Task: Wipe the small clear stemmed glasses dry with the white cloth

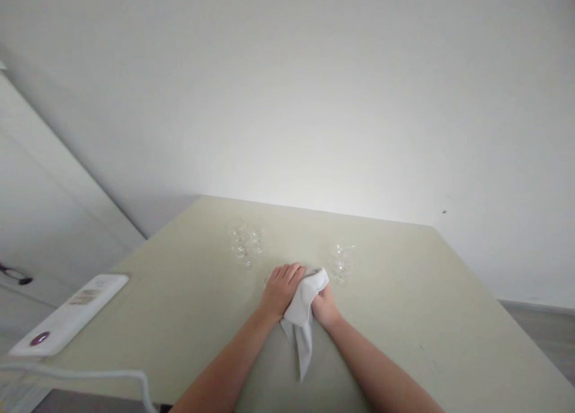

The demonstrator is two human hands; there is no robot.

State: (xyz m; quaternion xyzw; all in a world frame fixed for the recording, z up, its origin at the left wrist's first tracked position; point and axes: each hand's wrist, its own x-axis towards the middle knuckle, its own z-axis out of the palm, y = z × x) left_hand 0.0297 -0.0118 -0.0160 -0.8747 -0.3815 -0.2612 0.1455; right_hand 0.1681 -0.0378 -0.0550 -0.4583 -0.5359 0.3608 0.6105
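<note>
A white cloth (302,302) is bunched between my two hands, one end hanging down toward me. My right hand (326,305) is closed on it, with the fingers partly hidden in its folds. On the other side, my left hand (283,290) has its fingers curled and pressed together against the cloth. A faint clear edge shows just left of that hand, apparently part of a glass in its grip; most of it is hidden. Beyond my left hand are clear glasses (242,242). More clear glass (344,260) is beyond my right hand; its outlines are faint.
The pale green table (390,305) reaches back to a white wall (323,102). A long white power strip or box (72,314) lies along the left edge, near a pale cable (90,374). A white door or cabinet (49,203) is at the left.
</note>
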